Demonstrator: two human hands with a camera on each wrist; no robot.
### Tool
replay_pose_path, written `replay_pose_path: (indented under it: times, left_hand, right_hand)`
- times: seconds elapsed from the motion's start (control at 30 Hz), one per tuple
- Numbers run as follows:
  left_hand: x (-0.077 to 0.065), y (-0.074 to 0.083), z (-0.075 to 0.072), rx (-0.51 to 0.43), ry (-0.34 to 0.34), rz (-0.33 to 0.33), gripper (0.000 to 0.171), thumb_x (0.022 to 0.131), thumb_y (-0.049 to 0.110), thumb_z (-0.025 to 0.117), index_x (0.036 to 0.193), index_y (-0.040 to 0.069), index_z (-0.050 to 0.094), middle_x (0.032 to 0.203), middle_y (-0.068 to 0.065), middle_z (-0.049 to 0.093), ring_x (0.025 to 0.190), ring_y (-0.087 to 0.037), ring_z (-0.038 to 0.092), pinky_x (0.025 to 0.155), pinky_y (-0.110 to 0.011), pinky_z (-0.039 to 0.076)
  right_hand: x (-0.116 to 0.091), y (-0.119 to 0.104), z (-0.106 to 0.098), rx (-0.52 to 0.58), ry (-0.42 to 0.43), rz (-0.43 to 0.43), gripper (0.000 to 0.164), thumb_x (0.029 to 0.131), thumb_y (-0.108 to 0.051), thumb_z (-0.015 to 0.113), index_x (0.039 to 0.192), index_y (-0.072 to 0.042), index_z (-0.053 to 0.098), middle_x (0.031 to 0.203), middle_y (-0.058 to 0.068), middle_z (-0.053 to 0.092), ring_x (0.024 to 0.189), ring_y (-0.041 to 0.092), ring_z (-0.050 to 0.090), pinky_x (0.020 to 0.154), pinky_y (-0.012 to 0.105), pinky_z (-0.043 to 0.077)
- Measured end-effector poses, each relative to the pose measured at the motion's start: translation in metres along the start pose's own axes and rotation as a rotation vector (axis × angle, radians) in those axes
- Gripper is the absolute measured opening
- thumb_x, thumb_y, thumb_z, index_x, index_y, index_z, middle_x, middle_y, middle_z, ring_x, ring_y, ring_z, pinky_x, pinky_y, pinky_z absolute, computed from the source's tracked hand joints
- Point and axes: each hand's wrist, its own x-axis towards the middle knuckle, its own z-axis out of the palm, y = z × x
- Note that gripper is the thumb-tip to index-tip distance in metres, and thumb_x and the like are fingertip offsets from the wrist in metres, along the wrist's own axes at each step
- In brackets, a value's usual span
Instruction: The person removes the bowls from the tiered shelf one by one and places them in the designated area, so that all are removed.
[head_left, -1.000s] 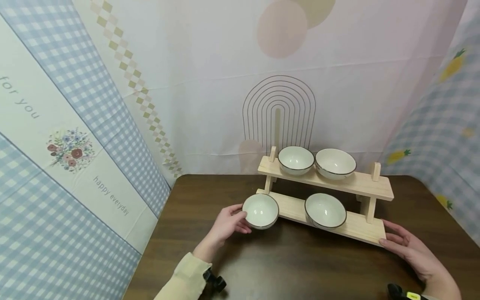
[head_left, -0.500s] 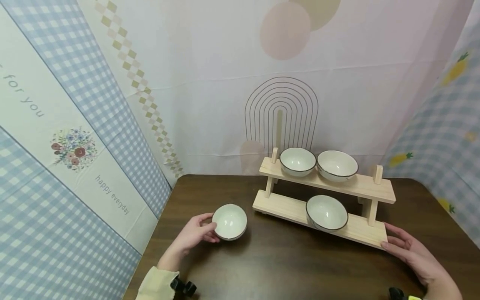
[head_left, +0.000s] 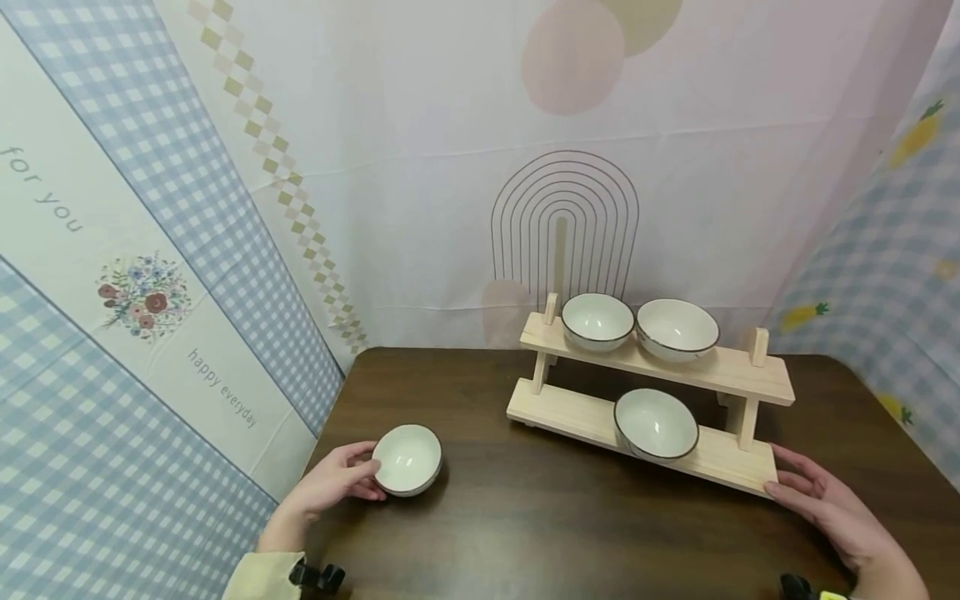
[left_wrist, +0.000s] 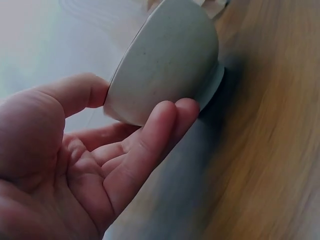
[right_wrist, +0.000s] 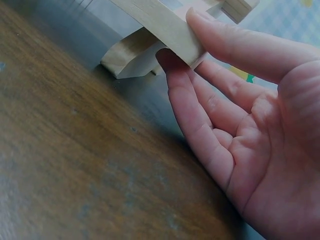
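My left hand (head_left: 335,481) pinches a small white bowl (head_left: 407,460) with a dark rim by its left side, at the left of the table. In the left wrist view the thumb is at the rim and the fingers lie under the bowl (left_wrist: 165,60); its foot looks just off the wood. My right hand (head_left: 832,508) grips the right end of the lower board of a two-tier wooden shelf (head_left: 562,408), thumb on top and fingers beneath, as the right wrist view shows. One bowl (head_left: 656,423) sits on the lower tier. Two more, a left bowl (head_left: 597,322) and a right bowl (head_left: 677,330), stand side by side on the upper tier.
The dark wooden table (head_left: 525,517) stretches between the hands. A pale printed cloth (head_left: 420,233) hangs behind it, with a blue checked cloth (head_left: 225,217) along the left side and another checked cloth (head_left: 885,275) at the right.
My left hand has carried the small bowl left and nearer, away from the lower tier's left end. The right hand stays on the shelf's end, and the other bowls keep their places.
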Motion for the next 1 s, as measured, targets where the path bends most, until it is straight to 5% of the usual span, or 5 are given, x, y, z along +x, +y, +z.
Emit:
replay_pose_path:
  times: [0.23, 0.4, 0.5, 0.7, 1.0]
  left_hand:
    - [-0.016, -0.006, -0.034, 0.012, 0.005, 0.014, 0.069, 0.112, 0.009, 0.052, 0.152, -0.03, 0.011, 0.104, -0.021, 0.074, 0.089, -0.029, 0.078, 0.083, -0.04, 0.064]
    - [-0.024, -0.01, -0.053, 0.018, 0.028, -0.001, 0.071, 0.113, 0.009, 0.049, 0.152, -0.031, 0.005, 0.107, -0.019, 0.074, 0.091, -0.028, 0.078, 0.085, -0.04, 0.063]
    - [-0.031, -0.011, -0.062, 0.019, 0.034, -0.008, 0.072, 0.113, 0.01, 0.048, 0.152, -0.031, 0.002, 0.109, -0.019, 0.073, 0.091, -0.028, 0.078, 0.086, -0.04, 0.063]
    - [-0.04, -0.014, -0.078, 0.007, 0.023, 0.022, 0.068, 0.114, 0.007, 0.044, 0.149, -0.034, 0.002, 0.111, -0.021, 0.072, 0.093, -0.029, 0.078, 0.086, -0.039, 0.063]
    - [-0.042, -0.018, -0.085, 0.034, 0.021, 0.039, 0.065, 0.115, 0.008, 0.044, 0.149, -0.033, 0.008, 0.113, -0.021, 0.072, 0.095, -0.029, 0.077, 0.086, -0.041, 0.063]
  right_hand:
    - [-0.004, 0.001, 0.0, 0.016, 0.009, 0.012, 0.083, 0.113, -0.027, 0.058, 0.17, 0.0, 0.005, 0.132, 0.004, 0.065, 0.105, -0.003, 0.064, 0.082, 0.023, 0.053]
    - [-0.007, 0.003, 0.0, 0.077, 0.031, 0.042, 0.067, 0.111, -0.024, 0.062, 0.165, -0.031, 0.023, 0.123, -0.009, 0.066, 0.103, -0.001, 0.066, 0.083, 0.024, 0.055]
    - [-0.008, 0.004, 0.0, 0.093, 0.03, 0.043, 0.06, 0.11, -0.023, 0.063, 0.157, -0.04, 0.029, 0.12, -0.012, 0.065, 0.103, 0.0, 0.066, 0.083, 0.024, 0.055]
    - [-0.009, 0.003, 0.001, 0.097, 0.026, 0.042, 0.061, 0.111, -0.023, 0.062, 0.159, -0.038, 0.027, 0.119, -0.013, 0.065, 0.104, 0.001, 0.066, 0.083, 0.025, 0.055]
    - [-0.009, -0.002, 0.002, 0.108, 0.006, 0.022, 0.07, 0.112, -0.022, 0.058, 0.168, -0.018, 0.015, 0.117, -0.018, 0.066, 0.106, 0.0, 0.066, 0.083, 0.023, 0.054]
